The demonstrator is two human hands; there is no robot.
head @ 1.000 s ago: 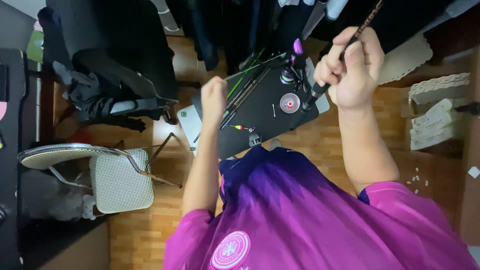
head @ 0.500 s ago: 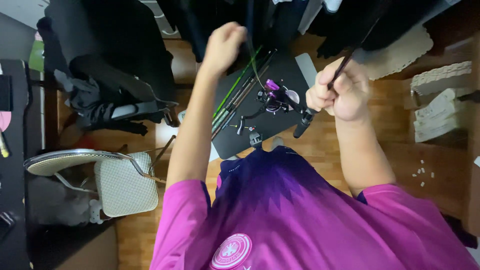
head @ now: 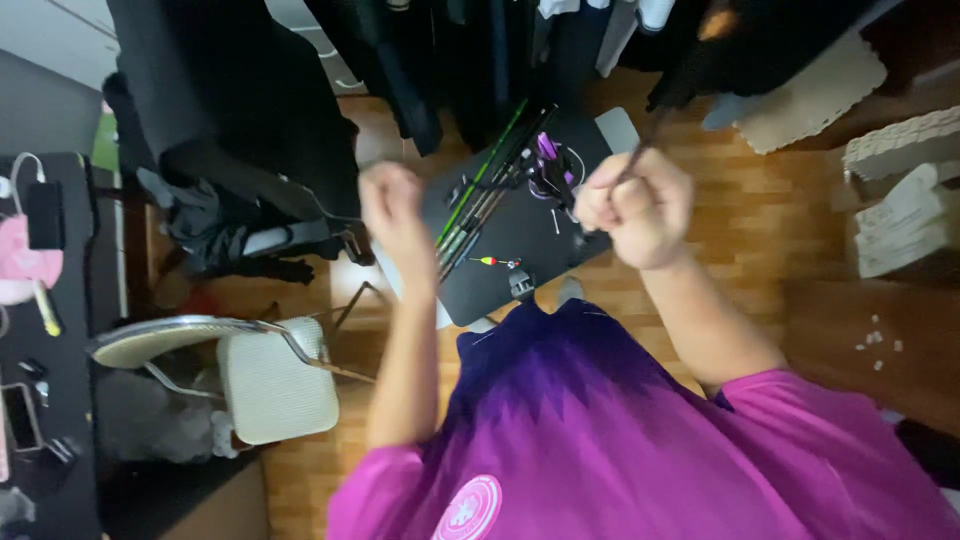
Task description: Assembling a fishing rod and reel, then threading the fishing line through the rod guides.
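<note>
The right hand (head: 635, 208) is clenched in a fist around a thin dark rod (head: 665, 110) that slants up and away over the flat black rectangular board (head: 520, 240). The left hand (head: 392, 205), blurred, hangs above the board's left edge; whether it grips anything cannot be told. Slim green and black rods (head: 485, 195) lie across the board beside a small purple reel (head: 548, 160).

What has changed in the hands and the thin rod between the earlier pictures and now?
The left hand rose from the black mat, reached up high, and has now come back down, empty and blurred. The right hand sank lower in the picture but kept its fist closed on the thin dark rod. The green rods and the chair stayed where they were.
</note>
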